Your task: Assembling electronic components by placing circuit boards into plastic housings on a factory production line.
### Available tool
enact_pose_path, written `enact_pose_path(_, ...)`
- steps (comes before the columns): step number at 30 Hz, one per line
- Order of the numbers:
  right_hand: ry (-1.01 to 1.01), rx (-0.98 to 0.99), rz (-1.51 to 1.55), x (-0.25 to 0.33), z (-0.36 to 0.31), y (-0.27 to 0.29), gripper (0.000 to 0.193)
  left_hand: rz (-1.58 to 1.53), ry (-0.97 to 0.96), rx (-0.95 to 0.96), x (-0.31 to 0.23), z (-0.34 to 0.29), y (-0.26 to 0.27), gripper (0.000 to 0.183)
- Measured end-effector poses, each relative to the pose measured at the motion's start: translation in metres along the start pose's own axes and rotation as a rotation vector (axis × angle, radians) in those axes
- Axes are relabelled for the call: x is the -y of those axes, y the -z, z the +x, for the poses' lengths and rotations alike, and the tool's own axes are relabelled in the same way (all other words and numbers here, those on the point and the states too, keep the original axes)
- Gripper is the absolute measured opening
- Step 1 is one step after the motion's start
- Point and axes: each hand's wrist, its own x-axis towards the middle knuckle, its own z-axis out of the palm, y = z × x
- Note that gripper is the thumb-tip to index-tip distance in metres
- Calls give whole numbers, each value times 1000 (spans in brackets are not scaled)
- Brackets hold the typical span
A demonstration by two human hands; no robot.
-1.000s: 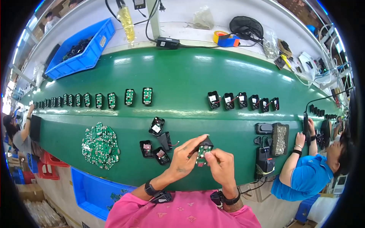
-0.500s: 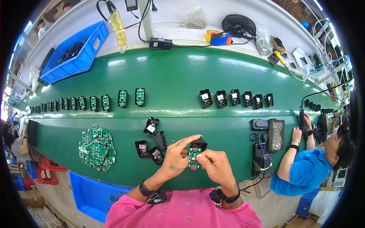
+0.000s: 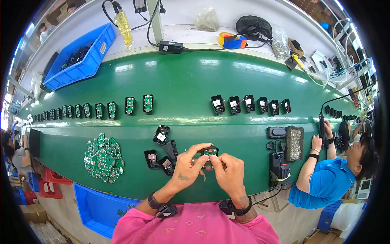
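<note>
Close in front of me, my left hand (image 3: 187, 170) grips a small black plastic housing (image 3: 215, 149) from its left side. A green circuit board (image 3: 208, 162) lies over the housing's open face. Both thumbs press on the board, and my right hand (image 3: 230, 173) closes around the right side. My fingers cover much of the housing, so how far the board sits inside cannot be seen. Just left of my left hand lie several open black housings (image 3: 161, 135) with wires and parts inside. A heap of loose green circuit boards (image 3: 104, 158) is farther left.
A row of board-fitted housings (image 3: 130, 105) stands at the back left, and open housings (image 3: 234, 105) at the back right. A blue bin (image 3: 87, 57) is far left. Right are a soldering station (image 3: 279, 168) and a co-worker in a blue shirt (image 3: 327, 179).
The circuit board has tilted and moved onto the housing's opening. My left thumb has come onto the board beside the right thumb, and my right hand has shifted slightly left.
</note>
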Motion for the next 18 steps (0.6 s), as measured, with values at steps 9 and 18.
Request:
enact_pose_path(9,29,64,86,-10,3,-12,38,-26,59,-64,-7,5,-7,29)
enact_pose_path(18,-22,54,317,-23,7,-40,32,122,-86,-187,1,4,-2,29)
